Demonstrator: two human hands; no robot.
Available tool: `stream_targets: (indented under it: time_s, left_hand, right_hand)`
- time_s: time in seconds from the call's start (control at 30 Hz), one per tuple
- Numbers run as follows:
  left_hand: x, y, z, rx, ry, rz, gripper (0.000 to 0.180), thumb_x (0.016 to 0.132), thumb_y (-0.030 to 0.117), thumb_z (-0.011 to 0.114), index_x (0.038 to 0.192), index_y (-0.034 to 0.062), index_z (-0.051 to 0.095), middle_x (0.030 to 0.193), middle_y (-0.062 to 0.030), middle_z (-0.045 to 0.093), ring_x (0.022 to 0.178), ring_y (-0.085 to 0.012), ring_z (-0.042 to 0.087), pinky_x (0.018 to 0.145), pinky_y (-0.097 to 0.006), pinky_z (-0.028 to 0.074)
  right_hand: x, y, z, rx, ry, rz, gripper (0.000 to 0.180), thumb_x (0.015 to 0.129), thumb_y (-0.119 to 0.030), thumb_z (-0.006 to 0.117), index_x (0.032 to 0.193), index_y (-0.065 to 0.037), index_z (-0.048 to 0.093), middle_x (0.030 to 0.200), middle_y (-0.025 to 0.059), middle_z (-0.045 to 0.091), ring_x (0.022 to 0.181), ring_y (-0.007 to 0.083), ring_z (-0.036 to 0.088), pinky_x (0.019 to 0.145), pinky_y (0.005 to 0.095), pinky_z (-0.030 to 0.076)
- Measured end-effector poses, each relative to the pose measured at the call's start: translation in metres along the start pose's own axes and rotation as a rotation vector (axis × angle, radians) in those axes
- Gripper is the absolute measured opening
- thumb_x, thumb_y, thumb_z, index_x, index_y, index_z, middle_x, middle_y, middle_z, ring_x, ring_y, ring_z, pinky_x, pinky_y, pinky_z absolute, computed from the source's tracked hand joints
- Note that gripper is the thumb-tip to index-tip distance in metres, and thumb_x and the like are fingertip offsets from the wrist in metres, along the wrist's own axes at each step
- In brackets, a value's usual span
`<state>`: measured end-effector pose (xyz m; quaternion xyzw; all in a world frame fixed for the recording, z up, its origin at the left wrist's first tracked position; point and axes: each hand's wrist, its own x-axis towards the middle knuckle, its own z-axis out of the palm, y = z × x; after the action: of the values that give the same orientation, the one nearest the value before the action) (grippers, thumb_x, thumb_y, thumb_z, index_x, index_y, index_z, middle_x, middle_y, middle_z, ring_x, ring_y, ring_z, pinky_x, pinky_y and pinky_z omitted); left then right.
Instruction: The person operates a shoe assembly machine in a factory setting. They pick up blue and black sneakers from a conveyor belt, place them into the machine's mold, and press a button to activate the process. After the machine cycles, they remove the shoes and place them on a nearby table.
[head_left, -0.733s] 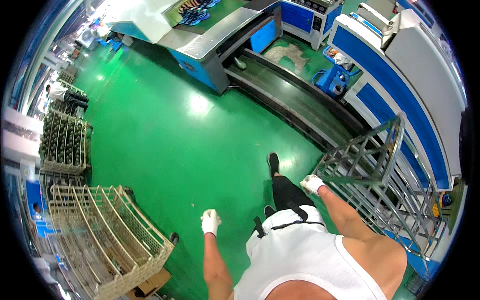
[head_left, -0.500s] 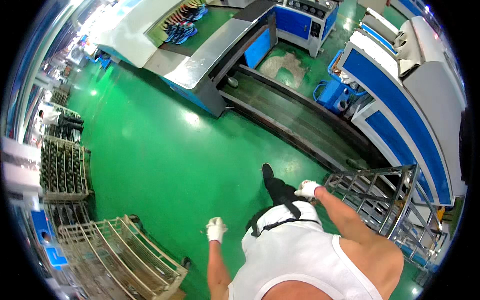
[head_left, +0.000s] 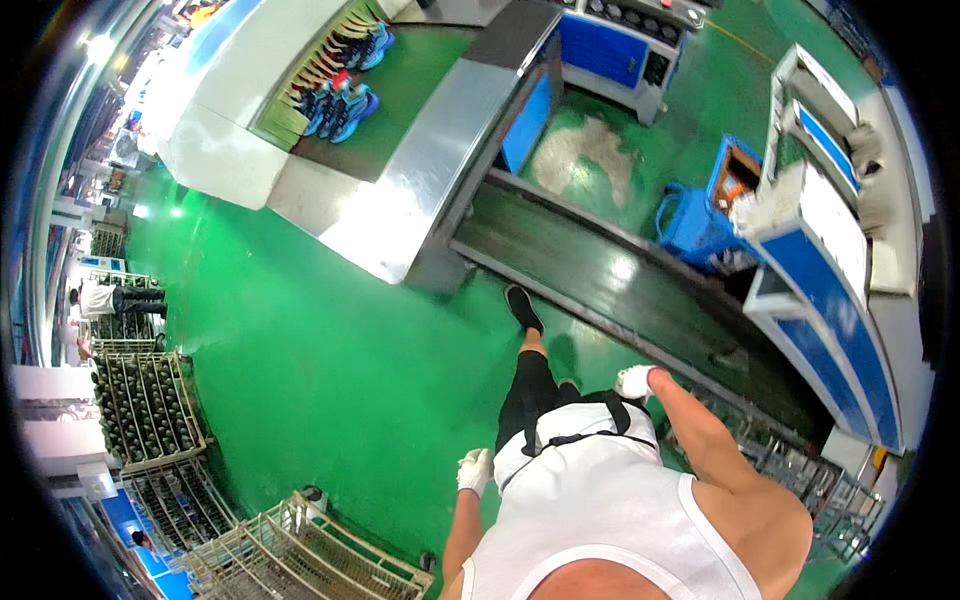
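Note:
My left hand (head_left: pixel 475 471), in a white glove, hangs beside my left hip with its fingers curled in, and no object shows in it. My right hand (head_left: pixel 634 382), gloved too, is held by my right thigh, its fingers bent and nothing showing in them. Neither hand touches any equipment. My foot in a black shoe (head_left: pixel 522 308) is ahead on the green floor (head_left: pixel 330 350), close to a low dark conveyor channel (head_left: pixel 600 240). Ahead and to the left, several blue and black sports shoes (head_left: pixel 345 108) stand on a green belt (head_left: pixel 425 75) inside a machine with a metal edge (head_left: pixel 420 190).
Wire rack carts (head_left: pixel 300 555) line the left side, one loaded with dark rounded pieces (head_left: pixel 145 405). Another person (head_left: pixel 115 298) stands by them. A blue bin (head_left: pixel 695 225) and a blue-and-white machine (head_left: pixel 820 270) stand right. A metal frame rack (head_left: pixel 810 480) is close at my right.
I have stepped forward, and the machine with the shoes is nearer. My left hand has swung in toward my hip. The metal rack on the right has slipped back.

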<state>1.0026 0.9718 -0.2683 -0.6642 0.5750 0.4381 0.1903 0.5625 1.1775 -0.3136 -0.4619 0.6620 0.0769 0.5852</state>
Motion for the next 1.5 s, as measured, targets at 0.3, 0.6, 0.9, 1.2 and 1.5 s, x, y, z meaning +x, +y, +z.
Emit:
stream_targets:
  time_s: [0.3, 0.6, 0.9, 1.2, 1.5]
  left_hand:
    - [0.210, 0.208, -0.098, -0.396, -0.067, 0.178, 0.045, 0.098, 0.038, 0.062, 0.127, 0.0033, 0.065, 0.096, -0.0108, 0.073, 0.076, -0.0184, 0.073, 0.069, -0.035, 0.060]
    - [0.221, 0.408, -0.167, -0.378, -0.074, 0.387, 0.045, 0.101, 0.038, 0.059, 0.132, 0.0045, 0.061, 0.105, -0.0115, 0.072, 0.088, -0.0187, 0.071, 0.080, -0.035, 0.060]
    - [0.197, 0.464, -0.121, -0.127, -0.063, 0.150, 0.052, 0.096, 0.044, 0.057, 0.122, -0.0003, 0.066, 0.103, -0.0170, 0.071, 0.088, -0.0256, 0.072, 0.079, -0.042, 0.060]
    - [0.195, 0.601, -0.068, 0.379, 0.102, 0.085, 0.063, 0.096, 0.055, 0.053, 0.139, 0.0089, 0.061, 0.136, -0.0241, 0.063, 0.128, -0.0393, 0.060, 0.110, -0.048, 0.045]
    - [0.230, 0.879, -0.056, -0.046, 0.209, 0.304, 0.047, 0.098, 0.043, 0.058, 0.131, 0.0097, 0.064, 0.128, -0.0199, 0.067, 0.123, -0.0366, 0.063, 0.107, -0.046, 0.047]
  right_hand:
    - [-0.081, -0.056, -0.239, 0.229, 0.345, 0.146, 0.046, 0.091, -0.041, 0.059, 0.113, -0.004, 0.074, 0.101, 0.0197, 0.074, 0.089, 0.0315, 0.075, 0.087, 0.0412, 0.057]
    - [-0.101, -0.033, -0.321, 1.327, 1.261, 0.178, 0.028, 0.101, -0.024, 0.062, 0.115, 0.000, 0.064, 0.092, 0.0064, 0.066, 0.072, 0.0139, 0.064, 0.067, 0.0327, 0.060]
    - [-0.022, 0.067, -0.433, 1.021, 0.989, 0.295, 0.033, 0.097, -0.032, 0.065, 0.115, -0.004, 0.069, 0.086, 0.0100, 0.072, 0.073, 0.0179, 0.070, 0.068, 0.0350, 0.056]
    - [0.056, 0.233, -0.586, 1.441, 0.830, 0.199, 0.034, 0.097, -0.022, 0.065, 0.121, 0.002, 0.064, 0.091, 0.0115, 0.069, 0.073, 0.0222, 0.069, 0.068, 0.0375, 0.061]
    - [0.009, 0.327, -0.602, 1.747, 0.815, 0.354, 0.018, 0.101, -0.021, 0.063, 0.114, -0.008, 0.061, 0.084, 0.0022, 0.058, 0.064, 0.0192, 0.059, 0.054, 0.0382, 0.052]
